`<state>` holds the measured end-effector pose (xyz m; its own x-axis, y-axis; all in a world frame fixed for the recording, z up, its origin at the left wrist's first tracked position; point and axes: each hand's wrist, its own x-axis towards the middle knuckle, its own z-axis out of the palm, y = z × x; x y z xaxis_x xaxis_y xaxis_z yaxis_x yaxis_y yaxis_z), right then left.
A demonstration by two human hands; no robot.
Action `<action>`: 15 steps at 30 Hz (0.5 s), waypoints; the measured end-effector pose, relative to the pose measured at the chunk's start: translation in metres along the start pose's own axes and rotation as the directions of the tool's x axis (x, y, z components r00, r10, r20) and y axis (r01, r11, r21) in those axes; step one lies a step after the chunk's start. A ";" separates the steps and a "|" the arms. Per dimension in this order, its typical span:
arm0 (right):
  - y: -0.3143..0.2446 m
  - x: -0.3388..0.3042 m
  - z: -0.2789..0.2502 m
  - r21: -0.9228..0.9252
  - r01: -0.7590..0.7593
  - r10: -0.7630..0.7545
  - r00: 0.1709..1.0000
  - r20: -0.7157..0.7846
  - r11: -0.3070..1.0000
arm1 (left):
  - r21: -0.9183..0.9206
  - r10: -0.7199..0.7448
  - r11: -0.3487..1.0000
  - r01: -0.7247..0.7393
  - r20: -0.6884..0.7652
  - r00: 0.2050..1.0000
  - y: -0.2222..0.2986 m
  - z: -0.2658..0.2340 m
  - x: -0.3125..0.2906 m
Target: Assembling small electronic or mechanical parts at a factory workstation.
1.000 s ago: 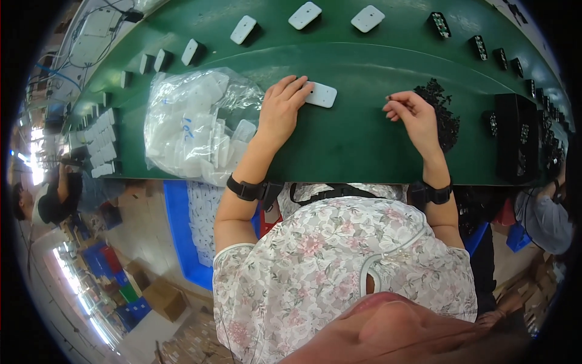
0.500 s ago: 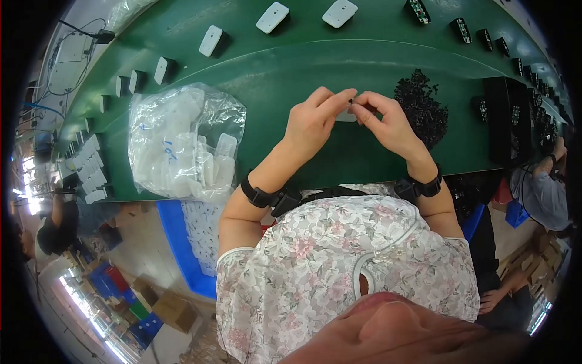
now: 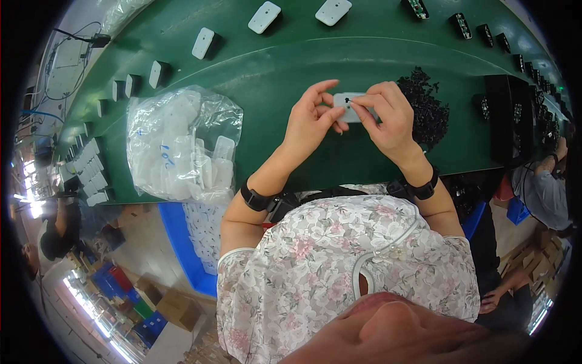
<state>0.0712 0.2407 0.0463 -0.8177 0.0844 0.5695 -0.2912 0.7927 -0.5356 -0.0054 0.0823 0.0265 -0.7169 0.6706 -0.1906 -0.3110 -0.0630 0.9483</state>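
Between my two hands, above the green work surface, is a small white plastic cover (image 3: 350,115) with rounded corners. My left hand (image 3: 312,118) grips its left edge between thumb and curled fingers, with the index finger raised. A small black part (image 3: 347,101) shows against the cover's face. My right hand (image 3: 388,115) pinches at this part with thumb and index finger, the other fingers folded; whether the part is seated in the cover cannot be made out. Right beside my right hand lies a pile of small black parts (image 3: 424,109).
A clear plastic bag (image 3: 176,145) of white covers lies to the left. White-topped cases (image 3: 264,17) line the far belt, with black cases holding circuit boards (image 3: 461,26) further right. A black box (image 3: 507,121) stands at right, a blue bin (image 3: 185,249) below the table edge. Other people sit at both sides.
My hands have moved apart from a fingertip-to-fingertip pinch. The white cover now shows more of its face, and my left index finger has lifted. The cases on the belt have shifted slightly left.
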 end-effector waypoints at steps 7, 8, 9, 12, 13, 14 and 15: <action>0.000 -0.003 0.008 0.025 -0.102 0.102 0.994 0.028 0.994 | -0.231 -0.237 0.944 0.234 0.014 0.971 -0.008 -0.007 0.000; 0.000 -0.004 0.009 0.013 -0.126 0.125 0.992 0.035 0.992 | -0.261 -0.274 0.928 0.267 0.012 0.962 -0.009 -0.007 -0.001; 0.000 -0.006 0.010 0.015 -0.125 0.125 0.992 0.035 0.992 | -0.260 -0.274 0.928 0.267 0.011 0.962 -0.009 -0.007 -0.001; 0.000 -0.008 0.009 0.090 -0.263 0.257 0.963 0.077 0.960 | -0.225 -0.220 0.947 0.229 0.067 0.973 -0.010 -0.007 -0.003; -0.002 -0.007 0.008 0.134 -0.319 0.308 0.947 0.094 0.938 | -0.200 -0.188 0.960 0.195 0.053 0.981 -0.008 -0.005 -0.004; -0.003 -0.006 0.007 0.177 -0.373 0.357 0.927 0.113 0.911 | -0.175 -0.156 0.971 0.160 0.040 0.987 -0.007 -0.003 -0.004; -0.003 -0.006 0.007 0.176 -0.371 0.356 0.928 0.113 0.912 | -0.175 -0.154 0.972 0.159 0.039 0.987 -0.009 -0.002 -0.005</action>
<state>0.0734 0.2338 0.0407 -0.9183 0.2919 0.2674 -0.0498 0.5850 -0.8095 -0.0005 0.0781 0.0183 -0.6353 0.7009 -0.3241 -0.5252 -0.0845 0.8468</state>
